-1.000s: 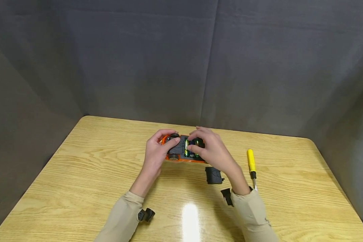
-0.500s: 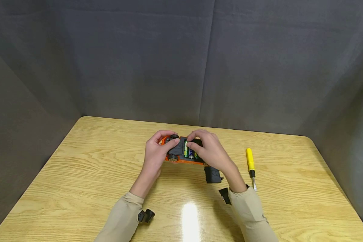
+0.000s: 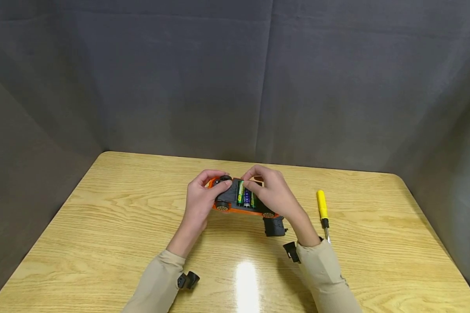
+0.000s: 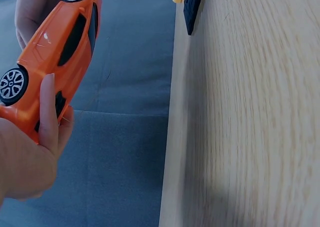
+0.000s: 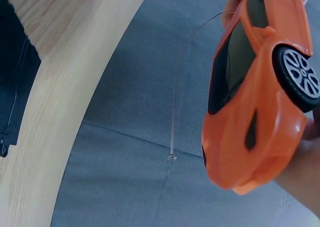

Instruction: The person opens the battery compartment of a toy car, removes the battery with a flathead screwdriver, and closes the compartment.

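Observation:
An orange toy car (image 3: 244, 211) is held upside down above the table, its black underside facing up in the head view. My left hand (image 3: 201, 193) grips one end, thumb on the underside; in the left wrist view its fingers (image 4: 48, 107) lie along the orange body. Inside the uncovered battery compartment, green and blue batteries (image 3: 247, 198) lie side by side. My right hand (image 3: 272, 189) bends over the compartment, thumb and index finger pinching the upper end of the leftmost green battery (image 3: 240, 194). The right wrist view shows the car's orange body (image 5: 265, 112), which hides the fingertips.
A black battery cover (image 3: 274, 227) lies on the wooden table (image 3: 102, 243) below the car. Farther right is a screwdriver with a yellow handle (image 3: 322, 204). A thin wire (image 5: 174, 97) hangs beside the car. Grey cloth (image 3: 180, 87) stands behind the table.
The car has tipped slightly, uncovering its right wheel and more of the batteries. My right fingers have shifted to the upper end of the leftmost battery. My left hand keeps its grip.

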Tool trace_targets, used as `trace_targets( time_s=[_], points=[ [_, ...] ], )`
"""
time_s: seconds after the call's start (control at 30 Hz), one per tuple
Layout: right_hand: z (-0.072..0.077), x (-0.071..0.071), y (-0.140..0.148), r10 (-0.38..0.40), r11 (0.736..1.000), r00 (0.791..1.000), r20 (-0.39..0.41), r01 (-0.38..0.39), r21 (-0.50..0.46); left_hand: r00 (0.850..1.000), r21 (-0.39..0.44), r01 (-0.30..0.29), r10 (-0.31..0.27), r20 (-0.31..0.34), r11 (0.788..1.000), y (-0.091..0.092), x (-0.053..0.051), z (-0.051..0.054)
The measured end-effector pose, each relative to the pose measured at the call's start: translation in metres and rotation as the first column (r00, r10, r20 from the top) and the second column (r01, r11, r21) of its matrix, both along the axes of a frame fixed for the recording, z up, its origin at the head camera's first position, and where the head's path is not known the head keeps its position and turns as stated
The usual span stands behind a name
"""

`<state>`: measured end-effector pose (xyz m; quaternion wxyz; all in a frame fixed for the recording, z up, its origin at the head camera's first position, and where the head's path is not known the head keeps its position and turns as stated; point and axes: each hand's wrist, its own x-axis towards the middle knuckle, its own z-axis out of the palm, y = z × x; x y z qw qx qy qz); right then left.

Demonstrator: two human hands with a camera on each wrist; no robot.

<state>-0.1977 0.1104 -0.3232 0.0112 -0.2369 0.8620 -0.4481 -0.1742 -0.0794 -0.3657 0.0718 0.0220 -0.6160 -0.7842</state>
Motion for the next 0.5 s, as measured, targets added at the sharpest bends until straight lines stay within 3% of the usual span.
trace_targets(
  time_s=[0.17,0.5],
  points=[
    [-0.0004,-0.0003,-0.0003,0.038,0.998,0.999,-0.024,-0.037,0.041,1.000,0.001,-0.004,0.004,-0.002,1.000,-0.0014,-0.0001,-0.0001],
    [0.0008,0.0015,0.0005,0.038,0.996,0.995,-0.097,-0.029,0.089,1.000,-0.007,-0.013,0.013,0.004,1.000,-0.0035,-0.0005,-0.0015]
  ],
)
